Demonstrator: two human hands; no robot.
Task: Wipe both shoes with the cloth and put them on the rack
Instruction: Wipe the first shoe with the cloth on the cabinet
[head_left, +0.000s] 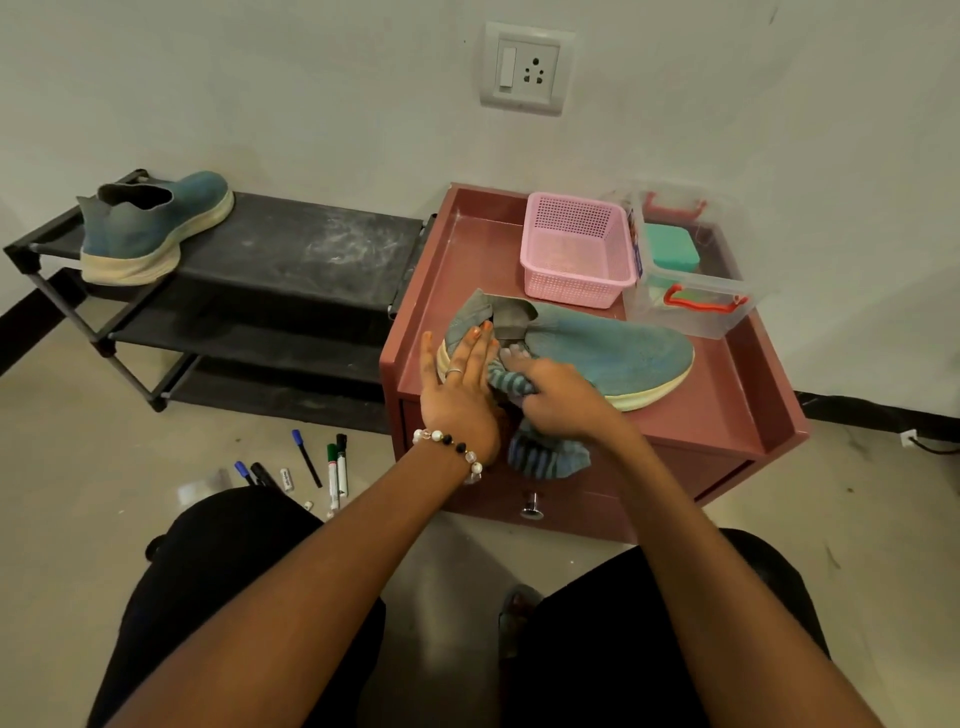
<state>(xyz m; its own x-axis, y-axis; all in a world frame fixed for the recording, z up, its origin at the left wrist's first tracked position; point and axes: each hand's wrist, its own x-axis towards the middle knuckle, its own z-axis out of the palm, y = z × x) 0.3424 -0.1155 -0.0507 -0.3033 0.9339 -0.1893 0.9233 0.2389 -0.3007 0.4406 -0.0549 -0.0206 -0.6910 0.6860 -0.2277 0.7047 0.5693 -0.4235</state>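
I see my right hand (558, 397) bunched around the striped cloth (545, 452), pressing it on the near side of the teal shoe (597, 348); the cloth's middle is hidden under both hands, perhaps covering the sole edge. My left hand (460, 387) lies with straight fingers flat on the heel. The shoe sits near the front lip of the pink cabinet (727, 415). The second shoe (150, 228) stands on the left end of the rack (311, 249), whose top shelf is bare to its right.
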